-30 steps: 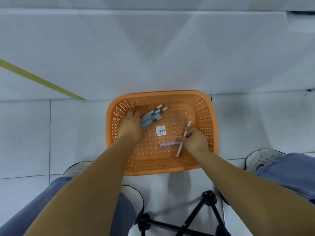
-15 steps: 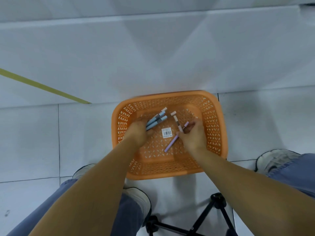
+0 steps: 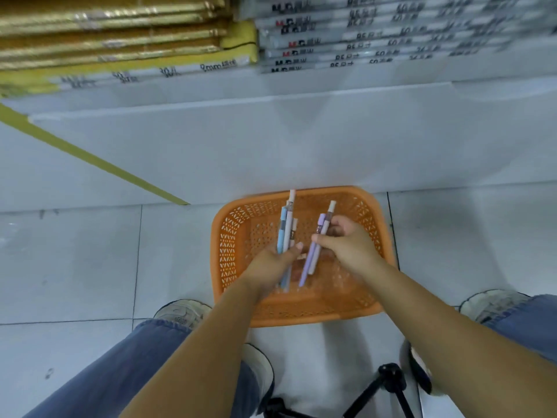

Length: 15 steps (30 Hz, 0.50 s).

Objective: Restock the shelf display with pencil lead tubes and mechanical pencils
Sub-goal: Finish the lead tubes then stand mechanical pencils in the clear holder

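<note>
An orange perforated basket (image 3: pixel 229 236) sits on the white tiled floor in front of me. My left hand (image 3: pixel 271 267) grips a bundle of several blue and white mechanical pencils (image 3: pixel 286 227), held upright above the basket. My right hand (image 3: pixel 346 245) pinches two purple and pink mechanical pencils (image 3: pixel 316 245), tilted with their caps pointing up and away. Both hands hover over the basket's middle, close together. The basket floor under the hands is blurred and mostly hidden.
At the top, a low shelf holds stacked gold-edged packs (image 3: pixel 114 34) on the left and grey flat packs (image 3: pixel 376 34) on the right. A yellow strip (image 3: pixel 90 159) runs diagonally across the shelf base. A black tripod (image 3: pixel 388 387) stands between my shoes.
Both hands have lifted off the basket floor with their pencils, now upright. My head has tilted up, bringing the shelf stacks into view.
</note>
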Motion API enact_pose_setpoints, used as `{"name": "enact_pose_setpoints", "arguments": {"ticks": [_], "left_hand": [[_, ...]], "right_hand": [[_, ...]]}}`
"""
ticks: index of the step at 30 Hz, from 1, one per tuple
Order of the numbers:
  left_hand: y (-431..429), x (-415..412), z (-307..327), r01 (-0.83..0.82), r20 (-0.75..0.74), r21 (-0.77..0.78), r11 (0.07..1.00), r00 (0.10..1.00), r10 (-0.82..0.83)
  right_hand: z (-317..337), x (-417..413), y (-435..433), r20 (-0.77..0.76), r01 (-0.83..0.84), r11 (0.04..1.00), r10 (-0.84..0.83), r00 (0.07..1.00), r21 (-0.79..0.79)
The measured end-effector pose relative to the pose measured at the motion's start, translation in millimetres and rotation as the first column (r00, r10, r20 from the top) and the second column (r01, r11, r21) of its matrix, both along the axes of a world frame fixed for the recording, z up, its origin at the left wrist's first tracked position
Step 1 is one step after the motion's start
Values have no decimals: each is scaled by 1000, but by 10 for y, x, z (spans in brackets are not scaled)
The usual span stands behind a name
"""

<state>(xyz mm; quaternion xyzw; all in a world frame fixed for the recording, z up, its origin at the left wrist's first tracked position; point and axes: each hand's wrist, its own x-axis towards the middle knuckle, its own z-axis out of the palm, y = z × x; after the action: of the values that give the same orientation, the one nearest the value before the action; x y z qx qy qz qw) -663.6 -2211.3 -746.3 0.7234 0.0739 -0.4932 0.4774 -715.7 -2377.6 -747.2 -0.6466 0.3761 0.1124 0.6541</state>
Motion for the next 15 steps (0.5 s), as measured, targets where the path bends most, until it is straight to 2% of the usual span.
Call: {"name": "enact_pose_setpoints", "arguments": {"ticks": [2, 4, 8, 12, 15], "left_hand": [[-82, -19, 282, -4, -36, -121, 993, 999, 0], [-144, -18, 588, 0, -1, -219, 976, 1000, 0], [-193, -29, 1264, 50, 172, -331, 942, 985, 8], [-212, -42, 1977, 107, 366, -363, 925, 930, 36], [-279, -66, 2505, 127, 464, -404, 906, 882, 83]], "right_hand": [[310, 22, -25, 117, 26, 998, -32, 993, 49], [645, 39, -73, 210, 37, 999, -42, 977, 29], [1374, 1, -134, 367, 18, 998, 3, 930, -54], [2121, -63, -237, 506, -9, 1000, 13, 862, -10], [2704, -101, -343, 617, 29, 1000, -26, 786, 4]]}}
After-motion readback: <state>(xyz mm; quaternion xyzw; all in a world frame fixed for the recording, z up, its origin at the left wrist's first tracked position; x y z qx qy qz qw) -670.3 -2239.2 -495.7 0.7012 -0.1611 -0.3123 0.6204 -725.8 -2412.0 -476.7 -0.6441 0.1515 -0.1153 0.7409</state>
